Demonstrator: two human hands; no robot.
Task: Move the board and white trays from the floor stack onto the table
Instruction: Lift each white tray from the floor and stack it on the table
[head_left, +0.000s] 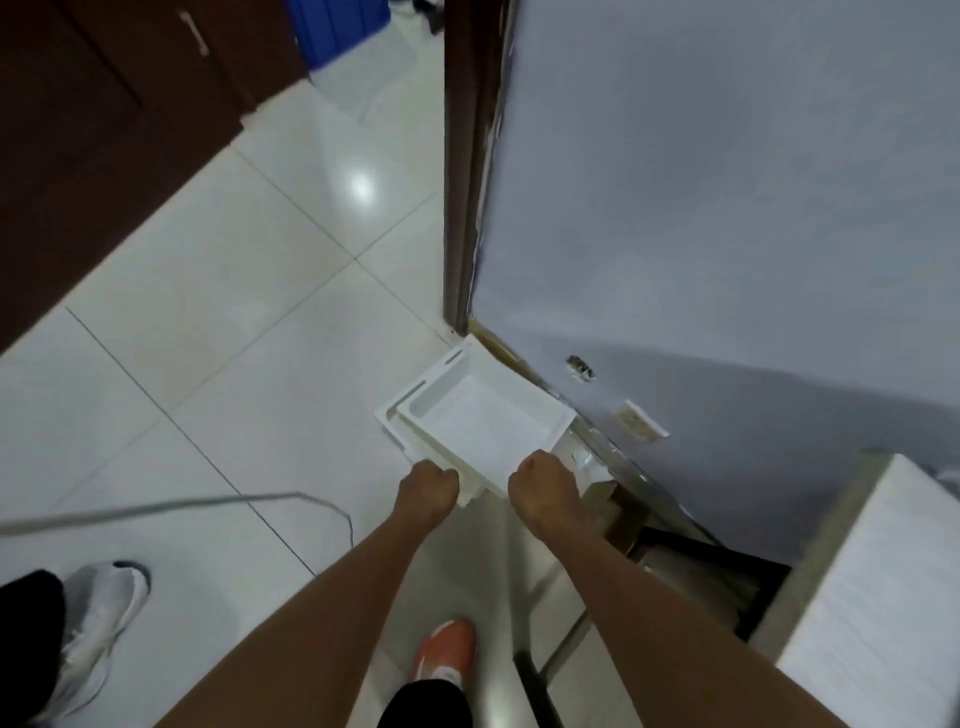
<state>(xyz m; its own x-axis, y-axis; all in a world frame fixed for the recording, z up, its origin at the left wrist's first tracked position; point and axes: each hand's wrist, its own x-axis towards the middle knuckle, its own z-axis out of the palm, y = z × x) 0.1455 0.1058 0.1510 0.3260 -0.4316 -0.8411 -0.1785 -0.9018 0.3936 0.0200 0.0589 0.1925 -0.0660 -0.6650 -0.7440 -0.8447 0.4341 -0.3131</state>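
A white tray (480, 421) sits on top of a floor stack against the wall, with a second white tray's rim (389, 415) showing beneath it on the left. My left hand (426, 491) is closed on the near left corner of the top tray. At the near right corner, my right hand (545, 488) grips the same tray. Both arms reach down from the bottom of the view. Whatever lies lower in the stack is hidden, and no board can be made out.
A pale blue wall (727, 208) and a dark door frame (462, 156) stand right behind the stack. A white-topped table (883, 597) is at the right edge. A grey cable (208, 501) crosses the tiled floor. Another person's grey shoe (98, 613) is at left; my orange shoe (447, 649) is below.
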